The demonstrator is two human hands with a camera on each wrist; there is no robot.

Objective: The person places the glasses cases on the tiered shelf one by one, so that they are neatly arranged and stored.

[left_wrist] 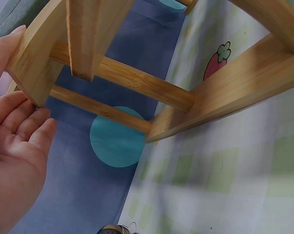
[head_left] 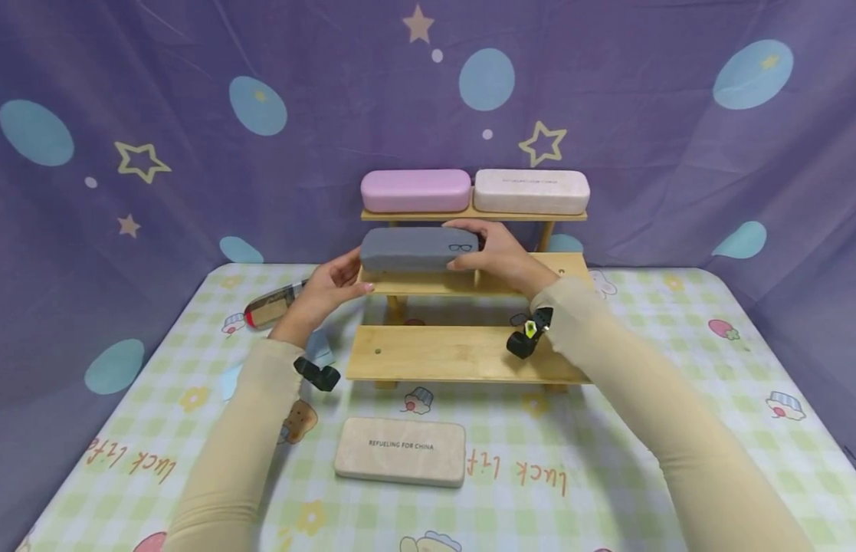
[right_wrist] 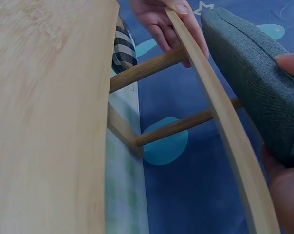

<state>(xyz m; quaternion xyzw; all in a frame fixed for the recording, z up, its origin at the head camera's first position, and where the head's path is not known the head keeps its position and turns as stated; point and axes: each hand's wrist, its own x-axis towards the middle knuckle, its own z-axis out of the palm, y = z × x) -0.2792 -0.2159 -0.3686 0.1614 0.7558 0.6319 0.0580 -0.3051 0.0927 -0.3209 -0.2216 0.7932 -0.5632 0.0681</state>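
Note:
A grey-blue fabric glasses case with a small glasses print is over the middle shelf of a wooden three-step rack. My right hand holds its right end, thumb in front and fingers behind. In the right wrist view, a gap shows between this case and the shelf edge. My left hand grips the left end of the middle shelf. In the left wrist view, the thumb of the left hand lies on the shelf's edge with the fingers beneath.
A pink case and a whitish case stand side by side on the top shelf. Another pale case, lettered "REFUELING FOR CHINA", lies on the tablecloth in front. Left of the rack lies a dark, red-tipped item, partly hidden.

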